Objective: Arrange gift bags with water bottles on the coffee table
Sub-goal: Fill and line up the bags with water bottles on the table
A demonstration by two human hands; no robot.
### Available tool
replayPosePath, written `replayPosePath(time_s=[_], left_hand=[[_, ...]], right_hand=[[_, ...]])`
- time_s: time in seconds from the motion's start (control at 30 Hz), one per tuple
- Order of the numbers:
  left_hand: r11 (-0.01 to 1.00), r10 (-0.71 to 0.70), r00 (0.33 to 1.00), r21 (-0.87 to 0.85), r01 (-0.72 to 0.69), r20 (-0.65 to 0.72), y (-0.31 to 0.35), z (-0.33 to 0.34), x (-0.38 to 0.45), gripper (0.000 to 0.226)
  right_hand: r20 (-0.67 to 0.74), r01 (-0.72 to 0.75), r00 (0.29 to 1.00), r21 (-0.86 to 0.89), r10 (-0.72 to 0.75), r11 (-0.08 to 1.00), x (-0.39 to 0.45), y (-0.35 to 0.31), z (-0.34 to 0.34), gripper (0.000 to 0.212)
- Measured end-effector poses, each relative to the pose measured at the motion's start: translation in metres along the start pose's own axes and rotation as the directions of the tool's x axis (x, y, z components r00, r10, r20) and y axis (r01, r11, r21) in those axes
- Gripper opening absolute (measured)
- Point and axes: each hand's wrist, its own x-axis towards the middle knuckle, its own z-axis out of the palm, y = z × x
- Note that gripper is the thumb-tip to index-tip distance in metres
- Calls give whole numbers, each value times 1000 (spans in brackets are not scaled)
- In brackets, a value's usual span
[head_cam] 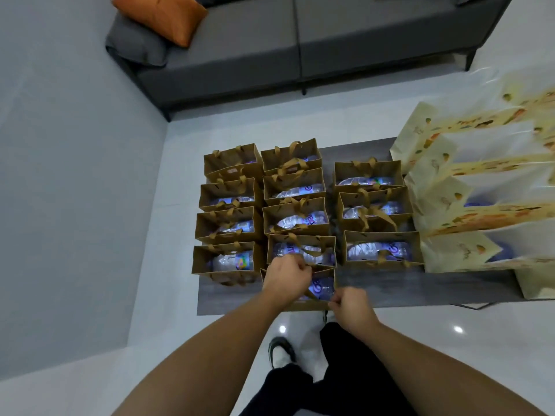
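Observation:
Several brown gift bags with ribbon handles stand in three columns on the dark grey coffee table [390, 288]; each shows a clear water bottle lying inside. The nearest bag of the middle column [326, 276] sits at the table's front edge with a water bottle [321, 288] in it. My left hand [285, 280] grips the far rim and handle of this bag. My right hand [350, 304] pinches its near rim at the right corner. Much of the bag is hidden under my hands.
Several taller cream gift bags with printed pictures [459, 205] crowd the table's right side. A grey sofa [270, 55] with an orange cushion [162, 16] stands beyond. A grey wall [69, 175] runs along the left. My feet [282, 352] are on the white floor.

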Motion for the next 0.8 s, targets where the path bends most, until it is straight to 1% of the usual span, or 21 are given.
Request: replayPosePath(time_s=[0.13,0.2,0.27,0.4,0.5,0.6,0.8], left_hand=[[997,-60,995,45,57,80,-5,16,8,21],[994,-88,989,68,80,121,-8,24,9,17],[994,-91,988,66,83,127,-9,31,12,15],[998,-64,993,30,61,101,0,31,23,18],[998,-64,992,-1,64,110,1,27,33,16],[995,-98,993,-5,99,67,-4,21,43,20],[994,-107,993,-13,107,-40,-31,7,69,21]], right_hand=[[7,-31,999,10,31,999,9,15,1,23],[11,-36,999,23,36,999,11,21,-1,24],[11,-47,999,33,47,998,13,25,-7,21],[10,-67,998,76,67,995,14,28,-20,19],[11,-49,999,78,48,996,18,22,-29,20],[-11,-25,1000,71,26,997,28,9,-38,19],[-16,11,1000,17,-10,1000,59,-24,-49,19]])
